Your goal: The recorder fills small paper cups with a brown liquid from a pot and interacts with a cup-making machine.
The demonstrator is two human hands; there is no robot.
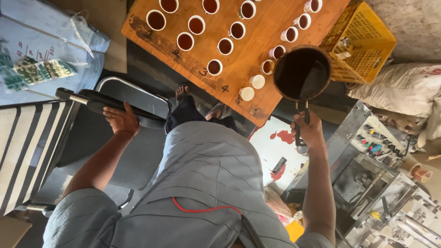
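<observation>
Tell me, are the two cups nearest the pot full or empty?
Empty. The two cups beside the pot show only white insides, while the other cups on the wooden table hold brown liquid.

A yellow plastic crate point(367, 41) is sitting at the upper right of the frame, with pale stuffed sacks point(399, 87) lying just below it. A grey metal machine point(381, 183) is filling the lower right. A striped fabric point(27, 147) is hanging at the left edge.
</observation>
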